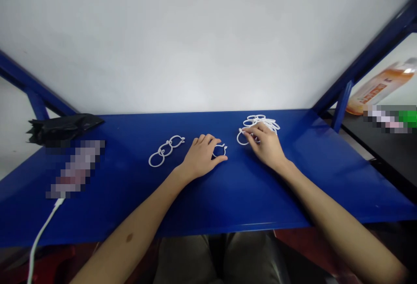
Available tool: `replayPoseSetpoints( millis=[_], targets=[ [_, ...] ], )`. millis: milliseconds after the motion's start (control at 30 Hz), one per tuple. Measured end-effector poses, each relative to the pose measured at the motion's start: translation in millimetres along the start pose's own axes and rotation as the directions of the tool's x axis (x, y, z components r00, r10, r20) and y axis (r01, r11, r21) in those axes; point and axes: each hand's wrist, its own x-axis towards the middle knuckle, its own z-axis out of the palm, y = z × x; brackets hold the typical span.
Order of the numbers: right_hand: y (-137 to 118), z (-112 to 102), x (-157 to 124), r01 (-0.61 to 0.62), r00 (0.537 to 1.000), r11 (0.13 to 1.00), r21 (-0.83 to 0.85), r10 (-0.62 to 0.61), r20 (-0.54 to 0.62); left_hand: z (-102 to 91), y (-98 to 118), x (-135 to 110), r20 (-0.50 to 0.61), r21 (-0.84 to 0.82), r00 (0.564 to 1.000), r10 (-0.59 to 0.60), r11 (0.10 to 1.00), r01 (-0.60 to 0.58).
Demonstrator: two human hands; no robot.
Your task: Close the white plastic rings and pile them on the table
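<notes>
My left hand [203, 156] rests low over the blue table, thumb and forefinger around an unfastened white plastic ring [224, 151] whose small gap faces right. Part of that ring is hidden under the fingers. To its left, several white rings are linked in a short chain [157, 165], the rightmost one [176, 136] unfastened. My right hand [265, 145] pinches another white plastic ring [239, 140] between thumb and fingertips, near the knob at its top. Just behind that hand lies a pile of white rings [271, 123], partly covered by it.
The blue table [211, 206] ends at a pale wall [195, 49]. A black plastic bag [65, 127] and a blurred-out object with a white cable [44, 227] lie at left. Blue frame bars rise at both sides; an orange-labelled bottle [379, 88] leans beyond the right one.
</notes>
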Motion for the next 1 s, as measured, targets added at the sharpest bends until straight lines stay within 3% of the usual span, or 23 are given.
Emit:
replayPoseSetpoints(
  millis=[200,333,500,733,900,1000],
  targets=[
    [31,-9,7,-0.198,0.978,0.966,-0.164,0.183,-0.103,1.6,0,-2,0.043,0.028,0.999,0.022,0.999,-0.023],
    [36,-4,11,-0.242,0.969,0.922,-0.301,0.213,-0.129,4.1,0,-2,0.041,0.044,0.998,0.045,0.998,-0.047],
    [37,3,13,-0.203,0.975,0.891,-0.407,0.146,-0.167,4.5,2,-2,0.048,0.064,0.998,0.05,0.997,-0.053],
    [15,-7,8,-0.087,0.987,0.956,-0.279,0.045,-0.152,1.6,9,0,-0.022,0.033,0.999,-0.041,0.999,0.042],
    [-14,-5,1,0.066,0.998,0.994,-0.083,-0.065,0.014,0.5,14,1,-0.094,-0.033,0.992,-0.084,0.996,0.082],
    [-19,1,-1,0.138,0.987,0.984,-0.113,-0.126,0.104,1.2,16,1,-0.127,-0.044,0.986,-0.109,0.994,0.104]
  ],
)
